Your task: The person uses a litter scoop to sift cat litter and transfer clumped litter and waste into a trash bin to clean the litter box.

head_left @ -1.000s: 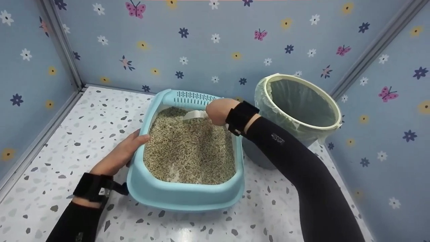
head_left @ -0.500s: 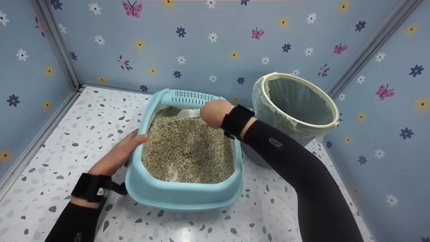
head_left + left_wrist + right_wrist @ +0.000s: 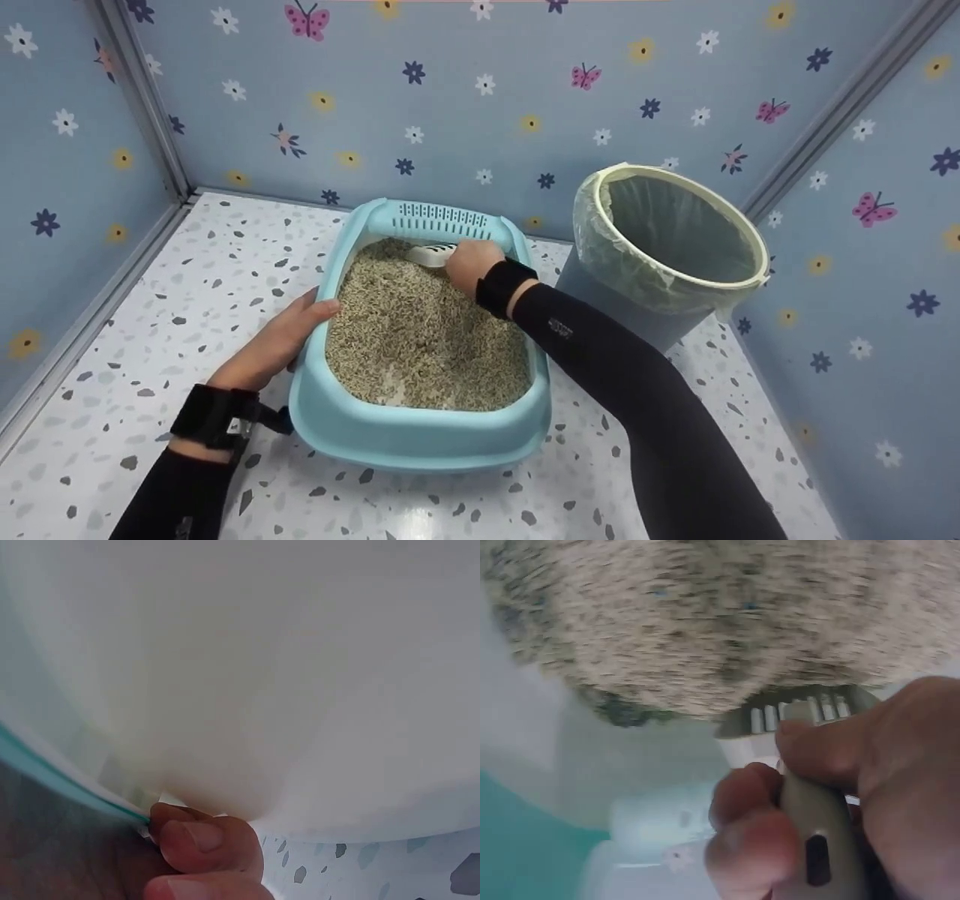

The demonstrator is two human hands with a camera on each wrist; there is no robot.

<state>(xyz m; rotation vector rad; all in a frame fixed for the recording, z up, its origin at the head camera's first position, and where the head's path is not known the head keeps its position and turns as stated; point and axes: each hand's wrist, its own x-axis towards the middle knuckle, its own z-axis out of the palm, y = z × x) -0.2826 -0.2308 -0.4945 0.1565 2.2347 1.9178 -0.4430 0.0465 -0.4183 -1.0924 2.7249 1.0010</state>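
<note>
A light blue litter box filled with tan-grey litter stands on the speckled surface. My right hand grips a slotted litter scoop by its handle near the back of the box. In the right wrist view, the thumb lies along the top of the scoop's handle, and its slotted head meets the edge of the litter. My left hand holds the box's left rim, thumb on top. The left wrist view shows its curled fingertips beneath the rim, against the pale outer wall.
A grey bin with a translucent liner and a cream ring stands at the right, close beside the box and my right forearm. Blue flowered panels rise behind and at both sides. Speckled floor surrounds the box.
My right hand and the scoop have moved along the back of the box, and the scoop has tilted so its slots now show. The litter's furrows have shifted. My left hand stays on the rim.
</note>
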